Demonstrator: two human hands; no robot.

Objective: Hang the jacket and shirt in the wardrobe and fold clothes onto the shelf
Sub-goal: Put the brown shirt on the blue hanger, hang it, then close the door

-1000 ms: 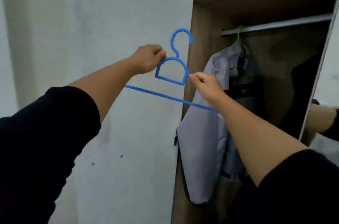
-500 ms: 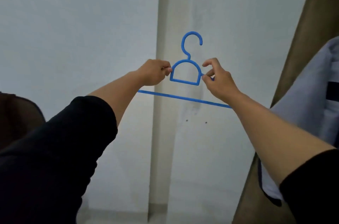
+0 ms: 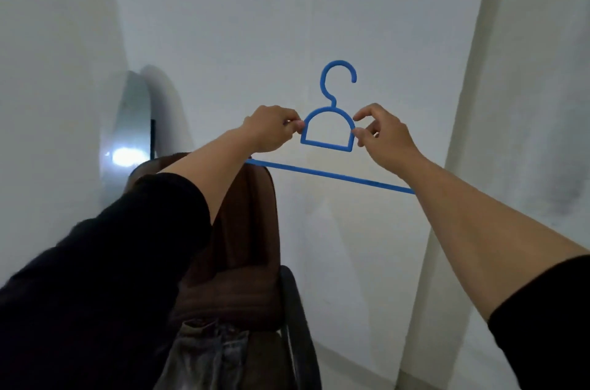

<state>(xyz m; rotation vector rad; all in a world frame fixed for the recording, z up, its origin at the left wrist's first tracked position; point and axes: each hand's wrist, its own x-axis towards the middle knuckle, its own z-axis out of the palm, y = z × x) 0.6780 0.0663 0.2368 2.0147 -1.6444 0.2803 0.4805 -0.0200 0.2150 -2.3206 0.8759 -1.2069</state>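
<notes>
**Blue hanger held up in both hands, nothing on it**

So going left to right: far left of the grip there's a mirror (image 3: 127, 131) leaning on the white wall (image 3: 239, 22), with a bright glare spot low on the glass. Below and left of the hands sits a brown chair (image 3: 245, 246), its back rising up right under the left forearm. Some grey-blue denim-looking clothes (image 3: 207, 354) lie on the seat, well below the grip. Can't tell what garment it is exactly.

Then the left hand (image 3: 269, 129). Fingers curled in, thumb and fingertips pinching the left side of the hanger (image 3: 329, 131), right where the little arch starts. Black sleeve pushed up over the forearm.

The hanger is upright between the two hands, hook on top and opening to the right, arch in the middle, and the long bottom bar running under both wrists, tilted down to the right. Its left end pokes out just beneath the left wrist, and the right end goes behind the right forearm. It's bare, no jacket or shirt on it, and it's out in front of the wall.

The right hand (image 3: 384, 137) pinches the right side of the arch, thumb under, index finger over the top, other fingers loosely curled behind. Right of that grip there's just a pale wall corner (image 3: 463, 134).
</notes>
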